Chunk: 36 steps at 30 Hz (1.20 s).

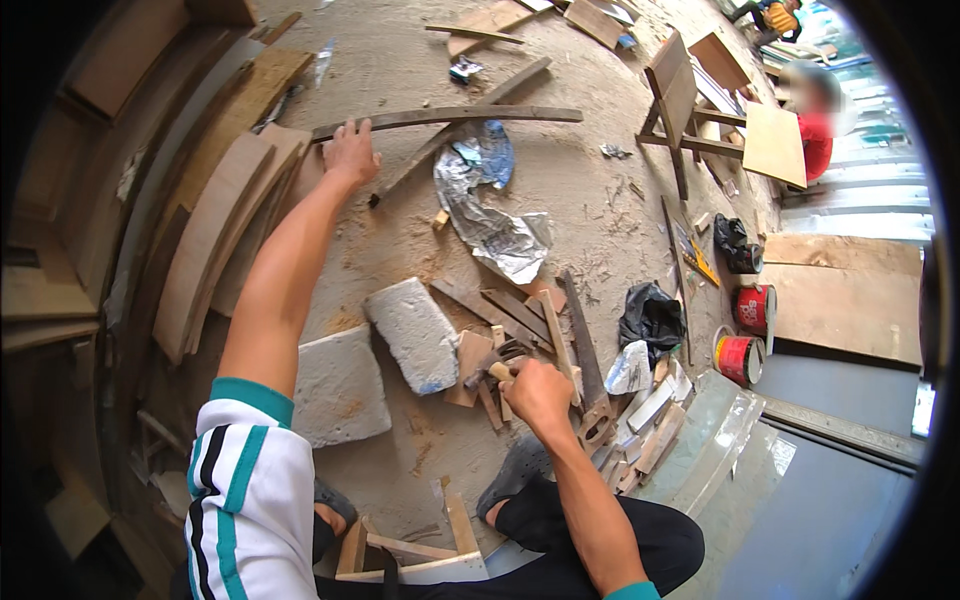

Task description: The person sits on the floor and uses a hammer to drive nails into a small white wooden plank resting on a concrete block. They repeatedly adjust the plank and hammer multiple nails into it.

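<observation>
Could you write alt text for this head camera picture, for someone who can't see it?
Seen from above, a person's left hand grips a long curved wooden strip on a sawdust-covered floor, while the right hand holds a hammer over wood scraps. A handsaw lies beside it.

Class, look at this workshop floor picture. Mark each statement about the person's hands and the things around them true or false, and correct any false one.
1. The left hand rests on a long thin curved wooden strip. True.
2. The right hand holds a paintbrush. False: it grips a hammer by its wooden handle.
3. A handsaw lies on the floor beside the right hand. True.
4. Two red tins stand at the person's left. False: they stand to the right, near a black bag.
5. A crumpled silvery sheet lies between the two hands. True.
6. The person's feet are bare. False: sandals are worn.
</observation>
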Each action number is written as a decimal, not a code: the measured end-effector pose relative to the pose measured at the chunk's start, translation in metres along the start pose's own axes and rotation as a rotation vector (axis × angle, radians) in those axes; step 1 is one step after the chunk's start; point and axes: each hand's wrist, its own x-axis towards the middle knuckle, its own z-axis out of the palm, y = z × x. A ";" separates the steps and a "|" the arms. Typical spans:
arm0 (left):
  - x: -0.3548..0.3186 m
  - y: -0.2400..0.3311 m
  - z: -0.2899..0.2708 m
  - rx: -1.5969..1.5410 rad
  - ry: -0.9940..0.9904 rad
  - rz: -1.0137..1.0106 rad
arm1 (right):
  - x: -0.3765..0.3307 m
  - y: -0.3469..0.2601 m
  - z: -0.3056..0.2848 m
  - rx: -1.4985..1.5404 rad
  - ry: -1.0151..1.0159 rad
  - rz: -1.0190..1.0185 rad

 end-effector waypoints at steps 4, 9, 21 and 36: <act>0.033 0.033 0.003 0.073 -0.090 -0.062 | 0.004 0.011 0.002 0.020 0.009 -0.015; 0.050 0.035 0.026 0.178 -0.011 0.046 | 0.007 0.016 -0.002 0.074 0.025 -0.027; -0.065 0.032 -0.020 -0.061 -0.019 0.185 | 0.011 0.028 0.013 0.083 0.071 -0.041; -0.456 -0.098 -0.058 -0.067 -0.062 -0.062 | -0.046 0.032 0.107 0.123 0.214 -0.094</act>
